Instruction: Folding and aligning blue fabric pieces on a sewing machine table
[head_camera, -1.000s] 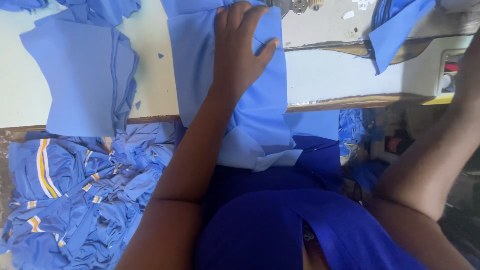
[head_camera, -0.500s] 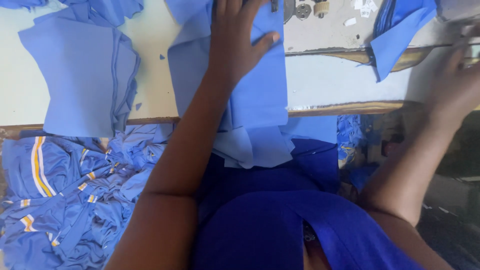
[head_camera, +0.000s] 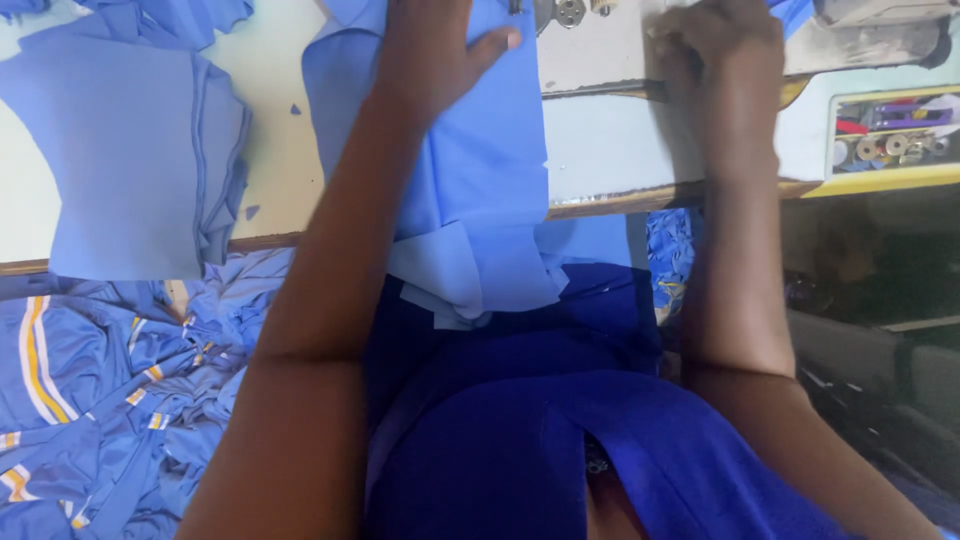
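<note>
The left hand (head_camera: 432, 60) is laid flat, fingers spread and thumb out to the right, on a light blue fabric piece (head_camera: 480, 180), which is pressed against the desk (head_camera: 275, 150). The fabric is draped from the far part of the desk, under the palm, over the near wooden edge and down toward the lap, where several folded layers are seen hanging. The right hand (head_camera: 720, 70) is curled into a loose fist on the bare desk surface to the right of the fabric, near the base of a sewing machine (head_camera: 860, 30); whether anything is pinched in it cannot be told. It is apart from the fabric. At the far right, a small yellow-rimmed tray (head_camera: 885, 150) is set into the desk, with bobbins and small coloured bits held in it; no label can be read. To the left of the left forearm, a stack of light blue fabric pieces (head_camera: 130, 170) is lain on the desk, well apart from the hand. Below the desk edge at the left, a heap of blue garments with white and yellow stripes (head_camera: 90, 400) is piled.
</note>
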